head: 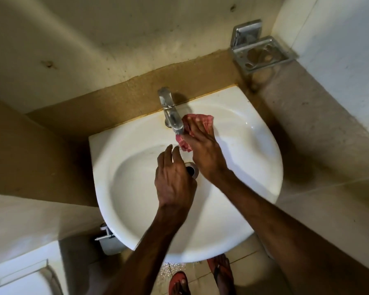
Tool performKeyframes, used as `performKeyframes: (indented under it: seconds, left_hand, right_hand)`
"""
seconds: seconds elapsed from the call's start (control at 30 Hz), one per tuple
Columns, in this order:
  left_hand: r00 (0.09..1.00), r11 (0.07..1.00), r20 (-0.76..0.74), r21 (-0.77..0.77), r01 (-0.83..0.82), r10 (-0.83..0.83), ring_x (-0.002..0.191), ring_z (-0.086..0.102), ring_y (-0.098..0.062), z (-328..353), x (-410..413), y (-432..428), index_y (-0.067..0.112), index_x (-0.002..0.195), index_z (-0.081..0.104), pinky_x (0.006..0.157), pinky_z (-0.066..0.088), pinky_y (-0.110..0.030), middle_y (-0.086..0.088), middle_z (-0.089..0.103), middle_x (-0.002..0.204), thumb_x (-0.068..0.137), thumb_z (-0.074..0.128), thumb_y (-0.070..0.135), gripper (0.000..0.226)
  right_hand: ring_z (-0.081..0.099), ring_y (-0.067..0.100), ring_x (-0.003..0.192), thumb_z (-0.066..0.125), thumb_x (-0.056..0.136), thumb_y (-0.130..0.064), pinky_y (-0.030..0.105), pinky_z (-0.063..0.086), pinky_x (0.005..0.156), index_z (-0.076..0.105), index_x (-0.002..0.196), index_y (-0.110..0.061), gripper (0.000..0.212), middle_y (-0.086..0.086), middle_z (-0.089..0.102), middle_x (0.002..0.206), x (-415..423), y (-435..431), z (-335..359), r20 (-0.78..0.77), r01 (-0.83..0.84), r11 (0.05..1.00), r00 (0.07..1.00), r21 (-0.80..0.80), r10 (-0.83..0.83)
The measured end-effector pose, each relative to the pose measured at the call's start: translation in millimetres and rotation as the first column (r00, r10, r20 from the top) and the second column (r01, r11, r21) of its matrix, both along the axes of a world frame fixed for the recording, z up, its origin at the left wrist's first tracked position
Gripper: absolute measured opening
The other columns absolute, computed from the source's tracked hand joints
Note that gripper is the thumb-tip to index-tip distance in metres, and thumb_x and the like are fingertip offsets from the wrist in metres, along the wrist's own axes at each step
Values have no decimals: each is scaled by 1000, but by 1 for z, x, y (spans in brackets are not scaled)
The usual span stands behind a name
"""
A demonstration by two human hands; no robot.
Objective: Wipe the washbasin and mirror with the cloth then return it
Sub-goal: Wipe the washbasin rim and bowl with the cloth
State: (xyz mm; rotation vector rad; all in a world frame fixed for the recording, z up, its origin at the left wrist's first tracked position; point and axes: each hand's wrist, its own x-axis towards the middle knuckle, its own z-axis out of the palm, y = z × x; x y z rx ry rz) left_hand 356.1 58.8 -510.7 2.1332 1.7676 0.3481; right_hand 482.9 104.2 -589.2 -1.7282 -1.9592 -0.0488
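A white washbasin (pixel 254 158) fills the middle of the view, with a metal tap (pixel 170 113) at its back edge. My right hand (pixel 202 150) presses a small red cloth (pixel 200 122) against the basin just right of the tap's spout; part of the cloth hangs below my fingers. My left hand (pixel 174 177) hovers over the bowl near the drain hole (pixel 192 170), fingers apart and holding nothing. No mirror is in view.
A metal soap holder (pixel 262 54) is fixed to the wall at the upper right. Tiled walls close in on both sides. A white toilet cistern (pixel 19 277) sits at the lower left. My feet in red sandals (pixel 200 277) stand below the basin.
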Motion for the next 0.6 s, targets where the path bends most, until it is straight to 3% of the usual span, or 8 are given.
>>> performKeyframes:
  seconds: [0.1,0.13,0.2,0.33,0.4,0.43,0.5,0.6]
  left_hand:
    - [999,1000,-50,6,17,-17,136,42,-27,-1,-15,-3,8,140,49,107,46,-37,-7,49,146,75,58,1,67]
    - [998,1000,-58,9,19,-19,136,43,-27,-1,-21,-4,9,138,51,106,47,-37,-7,50,146,76,58,1,63]
    - [998,1000,-60,16,15,-14,137,44,-26,1,-33,-7,9,133,56,104,48,-37,-7,51,146,78,57,0,56]
    - [997,999,-66,-24,35,-36,137,44,-22,12,-52,-21,14,131,59,100,49,-35,-3,53,145,80,58,1,53]
    - [997,997,-52,-57,48,-51,132,48,-21,22,-61,-32,15,125,63,94,51,-35,-1,58,136,80,59,1,47]
    - [997,996,-47,-64,58,-61,128,51,-22,24,-64,-37,15,120,66,90,52,-35,-1,62,130,79,60,1,44]
    - [994,991,-47,-95,95,-100,121,56,-24,35,-81,-52,13,112,70,85,55,-36,-2,66,119,76,63,-1,39]
    - [987,987,-52,-66,146,-150,110,63,-29,47,-107,-75,9,106,72,80,59,-37,-6,70,108,70,67,-3,38]
  right_hand:
    - [56,16,134,36,97,-1,47,42,116,66,134,-6,47,12,60,143,49,1,2,97,-97,994,991,51,92]
    - [59,19,126,39,99,-1,44,45,109,66,131,-2,42,15,63,138,71,2,7,85,-23,997,996,80,16]
    - [57,35,132,46,91,10,48,42,116,64,136,-8,52,17,60,144,105,-1,14,100,197,979,974,51,-201]
    - [55,48,132,40,89,7,63,45,111,58,142,-11,59,25,56,144,84,-24,10,242,332,937,906,104,-348]
    - [62,42,120,35,95,-2,50,53,101,59,132,-8,44,22,60,128,60,-42,2,260,406,913,887,-46,-381]
    - [64,34,106,36,98,-10,36,56,92,60,121,-8,33,13,62,112,51,-48,3,250,427,885,892,-185,-378]
    - [57,17,84,45,98,-26,11,40,73,67,101,-21,23,-11,53,81,30,-64,-6,138,297,849,955,-438,-263]
    - [68,18,83,74,86,-26,31,49,80,76,81,-27,5,-6,66,79,2,-72,-3,209,296,749,955,-593,-212]
